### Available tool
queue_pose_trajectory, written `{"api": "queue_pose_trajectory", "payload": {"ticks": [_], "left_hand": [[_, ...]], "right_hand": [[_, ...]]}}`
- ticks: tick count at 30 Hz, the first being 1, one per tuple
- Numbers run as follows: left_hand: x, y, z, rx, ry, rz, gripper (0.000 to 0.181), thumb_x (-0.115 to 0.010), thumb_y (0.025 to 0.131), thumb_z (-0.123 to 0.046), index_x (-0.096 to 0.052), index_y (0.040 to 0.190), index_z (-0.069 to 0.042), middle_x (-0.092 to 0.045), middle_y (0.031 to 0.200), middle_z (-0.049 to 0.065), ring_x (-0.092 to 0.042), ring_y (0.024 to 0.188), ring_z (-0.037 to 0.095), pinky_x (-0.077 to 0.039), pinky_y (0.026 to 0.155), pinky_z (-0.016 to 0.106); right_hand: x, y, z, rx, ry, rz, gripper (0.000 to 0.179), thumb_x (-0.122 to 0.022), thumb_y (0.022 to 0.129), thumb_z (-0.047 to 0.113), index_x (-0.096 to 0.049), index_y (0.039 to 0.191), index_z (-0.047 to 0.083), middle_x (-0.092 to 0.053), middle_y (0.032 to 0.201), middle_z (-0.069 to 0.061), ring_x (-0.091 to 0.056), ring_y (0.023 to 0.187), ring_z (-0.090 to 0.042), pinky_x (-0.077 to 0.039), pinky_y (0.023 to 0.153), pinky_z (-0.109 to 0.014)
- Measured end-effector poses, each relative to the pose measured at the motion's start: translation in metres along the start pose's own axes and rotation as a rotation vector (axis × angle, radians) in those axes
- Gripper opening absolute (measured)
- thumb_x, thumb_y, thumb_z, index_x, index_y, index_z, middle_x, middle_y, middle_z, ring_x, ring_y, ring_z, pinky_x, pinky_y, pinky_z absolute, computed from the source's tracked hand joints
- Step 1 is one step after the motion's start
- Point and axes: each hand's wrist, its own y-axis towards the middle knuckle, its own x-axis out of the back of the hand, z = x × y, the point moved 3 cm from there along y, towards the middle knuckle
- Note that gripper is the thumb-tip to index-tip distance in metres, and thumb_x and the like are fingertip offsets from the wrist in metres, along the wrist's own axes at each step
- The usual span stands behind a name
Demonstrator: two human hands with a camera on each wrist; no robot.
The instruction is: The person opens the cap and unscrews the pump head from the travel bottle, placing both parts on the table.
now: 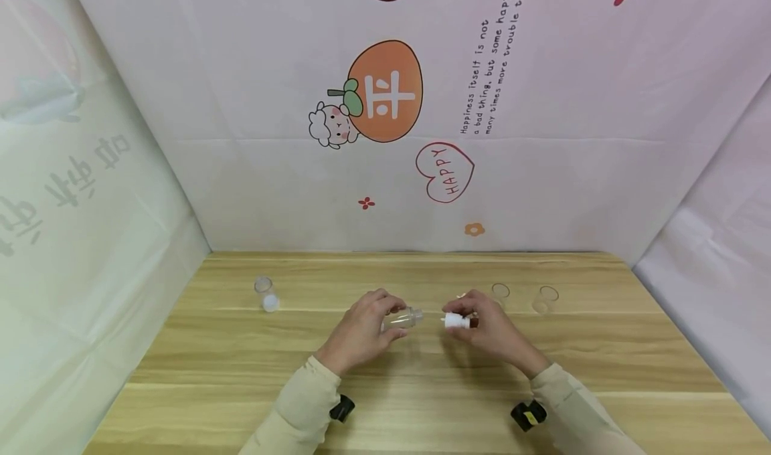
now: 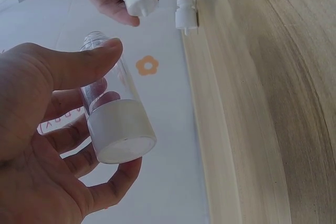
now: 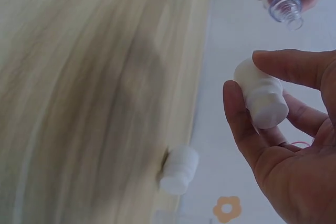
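My left hand (image 1: 364, 328) grips a small clear bottle (image 1: 406, 318) with a white base (image 2: 123, 132). It is tilted nearly level, and its bare threaded neck (image 3: 290, 15) points toward my right hand (image 1: 489, 328). Between right thumb and fingers I pinch a white pump head (image 1: 456, 320), whose short stem faces the neck. A gap separates the two pieces. Another white pump head (image 2: 186, 15) stands on the table just beyond my right hand, mostly hidden by it in the head view.
Two clear open cylinders, one nearer (image 1: 500, 292) and one farther right (image 1: 545, 300), stand on the wooden table (image 1: 421, 401). At the left stands a clear container (image 1: 265, 294) with a white lower part. Printed white cloth (image 1: 271, 194) walls the back and sides.
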Motion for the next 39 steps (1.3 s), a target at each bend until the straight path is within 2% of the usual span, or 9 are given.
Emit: {"api": "queue_pose_trajectory", "payload": {"ticks": [9, 18, 24, 35, 39], "left_hand": [[0.000, -0.001, 0.001, 0.003, -0.002, -0.009, 0.035, -0.082, 0.088, -0.023, -0.071, 0.115, -0.005, -0.067, 0.106, 0.007, -0.062, 0.096, 0.019, -0.054, 0.082, 0.036], [0.001, -0.001, 0.000, 0.007, -0.023, -0.014, 0.035, -0.082, 0.088, -0.021, -0.071, 0.116, -0.004, -0.067, 0.106, 0.007, -0.063, 0.096, 0.020, -0.055, 0.081, 0.036], [0.002, -0.002, 0.001, 0.021, -0.032, -0.014, 0.034, -0.082, 0.087, -0.019, -0.070, 0.116, -0.004, -0.067, 0.105, 0.006, -0.063, 0.096, 0.021, -0.055, 0.082, 0.037], [-0.001, -0.005, 0.004, 0.028, -0.050, -0.010, 0.035, -0.083, 0.086, -0.016, -0.070, 0.115, -0.004, -0.067, 0.105, 0.008, -0.063, 0.095, 0.020, -0.054, 0.082, 0.035], [-0.003, -0.006, 0.004, 0.013, -0.044, -0.010, 0.034, -0.084, 0.085, -0.016, -0.071, 0.114, -0.003, -0.067, 0.104, 0.008, -0.063, 0.094, 0.020, -0.054, 0.081, 0.034]], "right_hand": [[-0.005, -0.001, -0.016, 0.034, -0.044, 0.017, 0.026, -0.081, 0.082, -0.004, -0.070, 0.105, -0.002, -0.061, 0.094, -0.004, -0.061, 0.086, -0.017, -0.055, 0.071, -0.028], [-0.013, 0.005, -0.020, 0.006, -0.061, 0.019, 0.023, -0.081, 0.082, -0.004, -0.069, 0.103, -0.001, -0.062, 0.094, -0.004, -0.062, 0.086, -0.018, -0.056, 0.075, -0.031], [-0.019, 0.014, -0.018, -0.029, -0.129, 0.002, 0.025, -0.082, 0.083, 0.001, -0.071, 0.105, 0.003, -0.062, 0.093, 0.000, -0.060, 0.085, -0.013, -0.055, 0.076, -0.032], [-0.031, 0.036, -0.014, -0.061, -0.198, 0.013, 0.028, -0.081, 0.083, 0.000, -0.071, 0.110, -0.001, -0.062, 0.097, -0.004, -0.062, 0.089, -0.020, -0.056, 0.080, -0.039], [-0.034, 0.044, -0.014, -0.062, -0.221, 0.015, 0.028, -0.080, 0.083, -0.001, -0.071, 0.109, -0.001, -0.063, 0.097, -0.005, -0.063, 0.089, -0.021, -0.056, 0.081, -0.039]]}}
